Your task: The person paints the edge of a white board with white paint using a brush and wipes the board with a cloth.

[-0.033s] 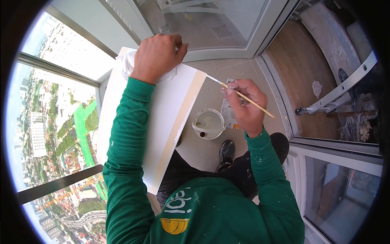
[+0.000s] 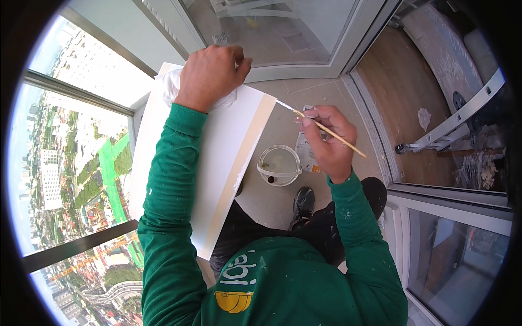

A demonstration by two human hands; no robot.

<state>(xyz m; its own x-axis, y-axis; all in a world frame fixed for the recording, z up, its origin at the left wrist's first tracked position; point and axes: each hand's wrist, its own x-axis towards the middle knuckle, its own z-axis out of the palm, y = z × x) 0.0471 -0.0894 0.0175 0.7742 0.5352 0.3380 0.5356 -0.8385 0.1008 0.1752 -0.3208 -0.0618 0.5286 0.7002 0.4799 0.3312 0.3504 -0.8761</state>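
A white panel (image 2: 209,179) with a beige strip (image 2: 235,176) along its right edge stands slanted in front of me. My left hand (image 2: 212,76) is closed over its far end, back of the hand up and fingers curled under. A bunched white cloth (image 2: 169,87) lies beneath that wrist; what the fingers hold is hidden. My right hand (image 2: 333,138) pinches a thin paintbrush (image 2: 341,139) with a wooden handle. Its white-coated tip points left and meets, or nearly meets, the panel's far right corner.
A clear round bucket (image 2: 279,165) with a handle stands on the tiled floor below the brush, beside a printed sheet (image 2: 305,149). Windows (image 2: 81,163) line the left. Sliding door frames (image 2: 304,70) close off the far side. A ladder (image 2: 457,117) lies behind the doorway at right.
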